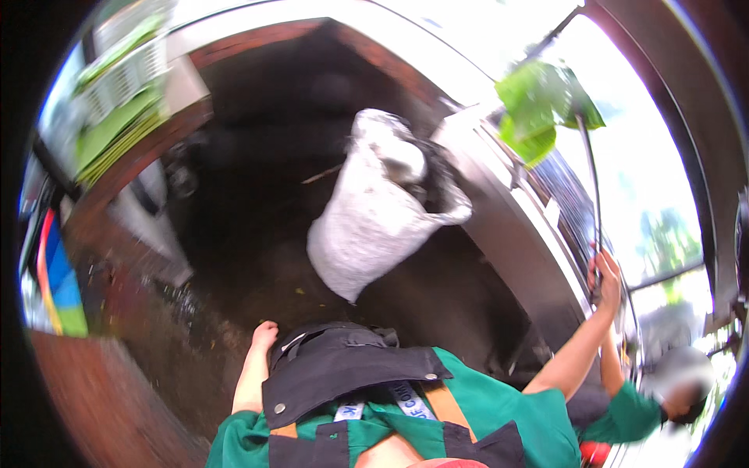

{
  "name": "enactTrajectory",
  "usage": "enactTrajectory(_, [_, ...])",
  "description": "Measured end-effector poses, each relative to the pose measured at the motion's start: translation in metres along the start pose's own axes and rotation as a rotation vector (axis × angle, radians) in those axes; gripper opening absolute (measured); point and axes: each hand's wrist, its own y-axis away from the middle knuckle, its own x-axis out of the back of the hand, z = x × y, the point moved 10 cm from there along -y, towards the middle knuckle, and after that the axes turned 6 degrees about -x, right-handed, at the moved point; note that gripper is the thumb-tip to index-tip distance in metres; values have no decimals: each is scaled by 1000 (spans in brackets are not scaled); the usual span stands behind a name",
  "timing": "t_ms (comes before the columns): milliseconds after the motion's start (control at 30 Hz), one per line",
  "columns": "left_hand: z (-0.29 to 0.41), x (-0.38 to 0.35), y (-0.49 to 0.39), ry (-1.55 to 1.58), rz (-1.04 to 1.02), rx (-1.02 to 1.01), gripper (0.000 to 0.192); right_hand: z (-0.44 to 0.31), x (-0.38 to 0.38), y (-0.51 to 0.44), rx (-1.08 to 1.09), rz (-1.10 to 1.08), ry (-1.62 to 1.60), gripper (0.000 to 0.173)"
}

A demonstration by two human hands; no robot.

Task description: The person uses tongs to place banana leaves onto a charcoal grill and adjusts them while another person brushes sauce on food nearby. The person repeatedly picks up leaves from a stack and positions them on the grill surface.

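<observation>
My right hand [605,281] is raised at the right, closed around the dark handle of long metal tongs [591,169]. At their far end is a glossy green leaf piece [535,108], apparently a banana leaf. Low at my left side, my left hand [266,334] has curled fingers and shows nothing in it; how tightly it is closed is unclear. Ahead of me a white woven sack [374,228] stands with its mouth open, and a pale object and dark material show inside.
Along the right runs a counter with a grill-like rack [564,199]. A co-worker in a green shirt [626,415] stands close at my right. Stacked green leaves [120,137] and a white basket [126,76] lie at upper left. The dark floor [246,263] looks wet in places.
</observation>
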Motion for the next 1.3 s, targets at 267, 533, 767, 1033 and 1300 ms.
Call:
enactTrajectory(267, [-108,153,62,70,368,40,28,-89,-249,-55,219,-276,42,31])
enactTrajectory(533, [-264,189,212,308,637,354,13,-251,-506,-61,417,-589,65,34])
enactTrajectory(767, [-274,87,236,926,870,338,18,-354,-731,-125,396,-727,10,22])
enactTrajectory(1033, [-207,21,173,1125,962,474,22,-502,-904,-167,806,-369,289,20])
enactTrajectory(1300, [-122,100,137,1040,1174,400,27,-616,-1029,-71,1250,-191,648,30])
